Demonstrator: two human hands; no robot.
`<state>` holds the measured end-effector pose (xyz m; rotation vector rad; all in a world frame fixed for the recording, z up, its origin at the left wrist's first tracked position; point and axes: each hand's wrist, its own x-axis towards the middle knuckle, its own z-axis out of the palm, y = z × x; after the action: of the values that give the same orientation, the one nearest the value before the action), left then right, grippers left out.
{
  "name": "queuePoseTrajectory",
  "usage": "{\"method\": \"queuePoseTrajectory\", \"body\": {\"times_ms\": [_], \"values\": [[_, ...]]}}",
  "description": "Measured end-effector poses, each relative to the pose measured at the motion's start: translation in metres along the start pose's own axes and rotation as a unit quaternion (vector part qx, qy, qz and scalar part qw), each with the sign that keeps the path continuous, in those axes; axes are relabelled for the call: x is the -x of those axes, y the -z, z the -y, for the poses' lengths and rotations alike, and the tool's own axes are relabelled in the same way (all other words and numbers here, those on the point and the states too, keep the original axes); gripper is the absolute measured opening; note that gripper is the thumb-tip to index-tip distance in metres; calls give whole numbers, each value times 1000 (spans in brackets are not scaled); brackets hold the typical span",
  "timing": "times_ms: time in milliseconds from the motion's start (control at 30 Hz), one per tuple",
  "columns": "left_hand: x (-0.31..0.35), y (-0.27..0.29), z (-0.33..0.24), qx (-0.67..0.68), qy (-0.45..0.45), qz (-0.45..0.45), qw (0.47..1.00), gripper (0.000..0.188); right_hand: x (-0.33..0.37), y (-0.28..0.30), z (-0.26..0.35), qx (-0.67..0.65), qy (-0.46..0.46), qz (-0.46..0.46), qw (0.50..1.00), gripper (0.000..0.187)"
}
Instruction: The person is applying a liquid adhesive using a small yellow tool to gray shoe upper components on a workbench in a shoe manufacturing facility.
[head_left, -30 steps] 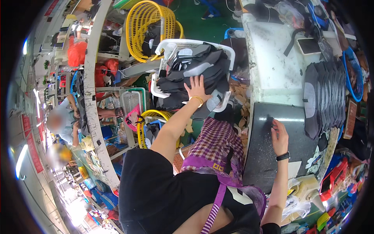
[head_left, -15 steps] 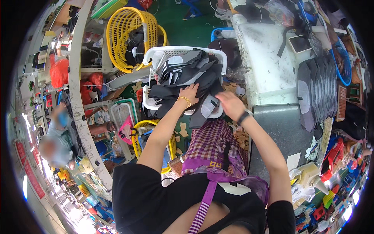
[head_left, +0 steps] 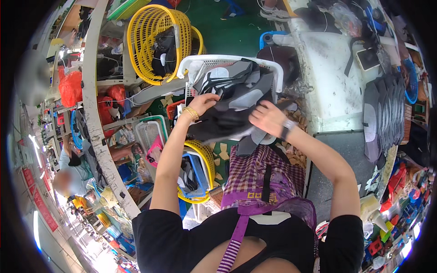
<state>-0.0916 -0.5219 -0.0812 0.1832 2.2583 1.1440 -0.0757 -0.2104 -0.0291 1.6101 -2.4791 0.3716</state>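
Observation:
A white plastic basket (head_left: 273, 72) in front of me is heaped with cut fabric pieces (head_left: 236, 75) in black and grey, some with pale rounded patches. My left hand (head_left: 202, 104), wearing gold bangles, grips the left side of a black fabric piece (head_left: 218, 123). At that piece's right side is my right hand (head_left: 269, 119), with a dark band on the wrist, its fingers curled on the cloth. The black piece is smeared by motion over the basket's near rim. Grey pieces (head_left: 248, 144) hang below my right hand, over my checked purple apron (head_left: 246, 168).
Yellow baskets (head_left: 136, 41) stand at the far left; another yellow basket (head_left: 210, 159) holds a blue one near my left forearm. On the right, a worktable (head_left: 327, 86) carries a row of grey pieces (head_left: 382, 118). A white post (head_left: 91, 104) runs along the left. People sit farther left.
My left hand has moved left and closed on the cloth. My right hand has come onto the black piece, which now lies stretched between both hands. The view has shifted slightly.

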Motion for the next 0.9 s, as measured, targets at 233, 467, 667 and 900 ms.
{"method": "queuePoseTrajectory", "body": {"times_ms": [233, 467, 667, 900], "values": [[-35, -43, -20, -180, -78, -23, 980, 35, 122, 157, 24, -69, -252, 3, 965, 26], [-26, -126, -73, -254, -148, -87, 952, 60, 263, 152, 167, -256, -678, -406, 556, 25], [-29, -142, -27, -289, -37, -20, 956, 74, 344, 79, 235, -288, -872, -221, 328, 51], [-32, -94, -13, -138, -28, 58, 988, 41, 340, 106, 211, -234, -799, -497, 246, 79]]}}
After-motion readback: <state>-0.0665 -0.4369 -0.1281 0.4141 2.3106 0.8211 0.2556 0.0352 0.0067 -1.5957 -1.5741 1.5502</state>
